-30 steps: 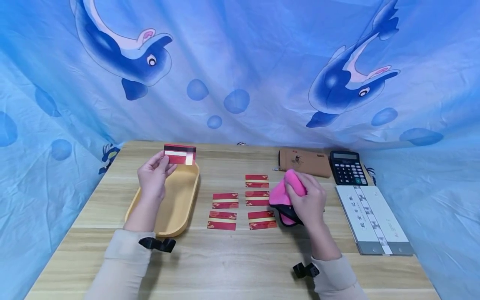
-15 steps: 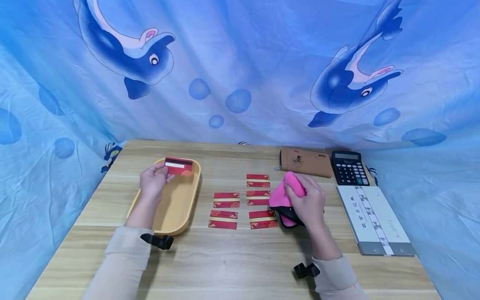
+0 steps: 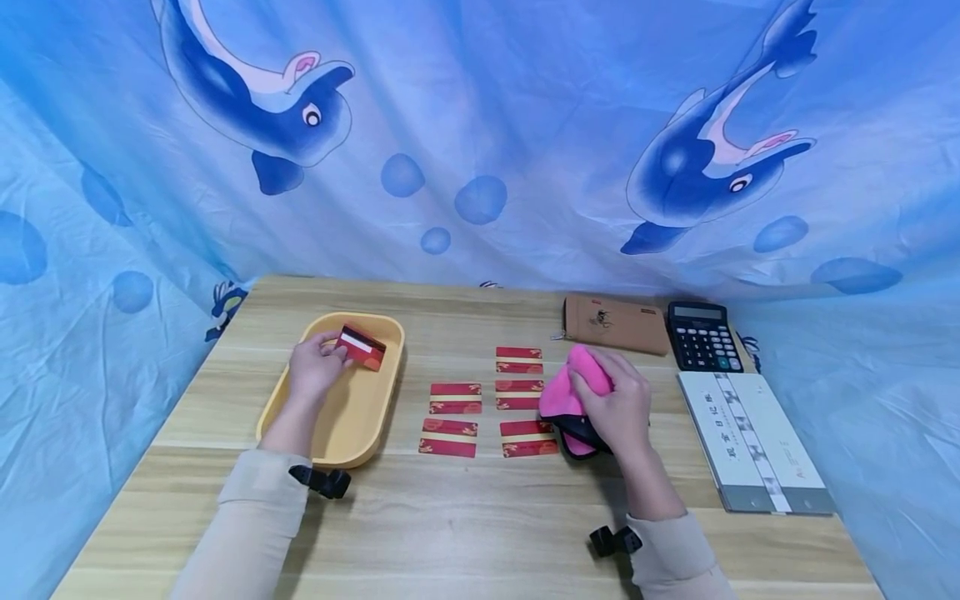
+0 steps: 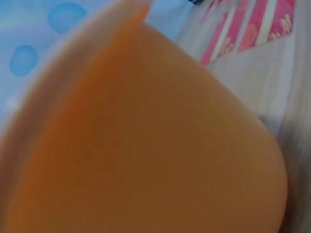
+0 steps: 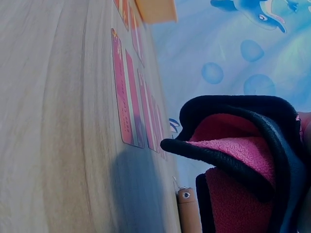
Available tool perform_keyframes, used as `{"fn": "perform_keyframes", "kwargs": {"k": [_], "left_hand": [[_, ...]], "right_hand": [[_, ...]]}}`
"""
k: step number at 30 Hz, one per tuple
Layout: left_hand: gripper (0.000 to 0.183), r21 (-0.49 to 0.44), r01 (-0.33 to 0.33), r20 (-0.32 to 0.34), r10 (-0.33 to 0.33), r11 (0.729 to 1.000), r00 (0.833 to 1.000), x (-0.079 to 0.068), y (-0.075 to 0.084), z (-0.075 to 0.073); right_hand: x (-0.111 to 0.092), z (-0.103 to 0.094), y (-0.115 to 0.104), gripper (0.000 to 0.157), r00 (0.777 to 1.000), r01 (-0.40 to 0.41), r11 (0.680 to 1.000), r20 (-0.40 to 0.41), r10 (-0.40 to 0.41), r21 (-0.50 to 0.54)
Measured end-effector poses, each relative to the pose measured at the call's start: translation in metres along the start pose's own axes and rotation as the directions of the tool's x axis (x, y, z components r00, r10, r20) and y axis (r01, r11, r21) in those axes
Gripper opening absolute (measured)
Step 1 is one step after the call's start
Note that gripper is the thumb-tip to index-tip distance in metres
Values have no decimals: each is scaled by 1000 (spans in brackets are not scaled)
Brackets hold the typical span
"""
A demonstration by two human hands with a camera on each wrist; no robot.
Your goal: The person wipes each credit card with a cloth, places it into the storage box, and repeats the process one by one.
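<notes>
My left hand [image 3: 315, 367] pinches a red bank card [image 3: 363, 348] by its left edge, low over the yellow oval tray [image 3: 358, 429]. The card's dark magnetic stripe and white strip face up, and it is tilted. In the left wrist view the tray wall [image 4: 160, 145] hides most of that hand. My right hand [image 3: 621, 402] grips a bunched pink cloth with black edging [image 3: 558, 397], close over the table beside the red cards. From the right wrist the folded cloth [image 5: 238, 150] shows fuzzy pink inner faces.
Several red cards with pale bands [image 3: 456, 398] lie in two columns mid-table. A brown zip wallet [image 3: 618, 325], a black calculator [image 3: 703, 337] and a white-and-grey account book [image 3: 753, 437] stand at the right. A blue dolphin curtain [image 3: 480, 100] hangs behind the table.
My left hand has lowered the card from above the tray's far rim down toward its inside, tilting it along the way. My right hand keeps its hold on the cloth, nearly still.
</notes>
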State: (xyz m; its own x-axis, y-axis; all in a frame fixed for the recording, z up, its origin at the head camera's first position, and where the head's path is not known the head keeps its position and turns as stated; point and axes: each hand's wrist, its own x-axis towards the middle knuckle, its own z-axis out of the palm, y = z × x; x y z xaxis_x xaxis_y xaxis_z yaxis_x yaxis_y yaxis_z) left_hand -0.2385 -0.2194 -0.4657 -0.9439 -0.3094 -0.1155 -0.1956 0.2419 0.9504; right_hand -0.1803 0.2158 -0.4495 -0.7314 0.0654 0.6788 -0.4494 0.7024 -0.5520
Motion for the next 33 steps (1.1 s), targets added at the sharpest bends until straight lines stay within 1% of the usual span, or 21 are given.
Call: {"fn": "perform_keyframes", "kwargs": {"k": [2, 5, 8, 11, 15, 18, 20, 22, 25, 27, 28, 29, 30, 31, 33], "left_hand": [[40, 78, -46, -24, 48, 996, 999, 0, -2, 1], [39, 165, -67, -41, 75, 984, 996, 0, -2, 1], [44, 241, -57, -41, 69, 969, 997, -1, -2, 1], [52, 318, -38, -23, 48, 947, 999, -1, -2, 0], [60, 356, -12, 22, 5, 934, 1000, -2, -1, -2], [65, 372, -2, 43, -15, 928, 999, -3, 1, -3], [66, 392, -5, 56, -19, 920, 998, -3, 2, -4], [65, 425, -26, 63, -2, 905, 998, -3, 3, -4], [63, 454, -83, 64, 61, 887, 996, -4, 6, -3], [60, 451, -136, 39, 132, 882, 990, -5, 10, -1], [59, 449, -168, 22, 177, 878, 984, -7, 13, 1], [57, 445, -201, 4, 222, 873, 975, -8, 17, 3], [55, 447, -237, -13, 271, 863, 962, -11, 21, 6], [54, 450, -276, -25, 321, 849, 947, -13, 25, 10], [51, 448, -360, -35, 419, 818, 907, -19, 36, 19]], "right_hand": [[0, 0, 1, 42, 1000, -5, 1000, 4, 6, -3], [0, 0, 1, 42, 1000, -5, 1000, 5, 5, -3], [0, -1, 1, 42, 1000, -4, 1000, 7, 4, 3], [0, -1, 1, 42, 1000, -2, 1000, 7, 2, 9], [-1, -1, 1, 42, 1000, -1, 1000, 8, 1, 13], [-1, -2, 1, 43, 1000, -2, 1000, 12, 2, 13], [-1, -2, 2, 43, 1000, -3, 1000, 13, 3, 12], [-1, -2, 2, 43, 1000, -4, 1000, 15, 4, 7], [-1, -2, 3, 43, 1000, -7, 1000, 17, 7, 4], [-1, -3, 3, 43, 1000, -9, 1000, 20, 9, 4], [-1, -3, 3, 43, 1000, -11, 1000, 21, 11, 5], [-1, -4, 3, 43, 1000, -12, 1000, 20, 11, 7], [-1, -4, 3, 43, 1000, -12, 1000, 18, 11, 8], [0, -5, 3, 43, 1000, -10, 1000, 16, 10, 9], [0, -6, 3, 42, 1000, -6, 1000, 9, 5, 4]]}}
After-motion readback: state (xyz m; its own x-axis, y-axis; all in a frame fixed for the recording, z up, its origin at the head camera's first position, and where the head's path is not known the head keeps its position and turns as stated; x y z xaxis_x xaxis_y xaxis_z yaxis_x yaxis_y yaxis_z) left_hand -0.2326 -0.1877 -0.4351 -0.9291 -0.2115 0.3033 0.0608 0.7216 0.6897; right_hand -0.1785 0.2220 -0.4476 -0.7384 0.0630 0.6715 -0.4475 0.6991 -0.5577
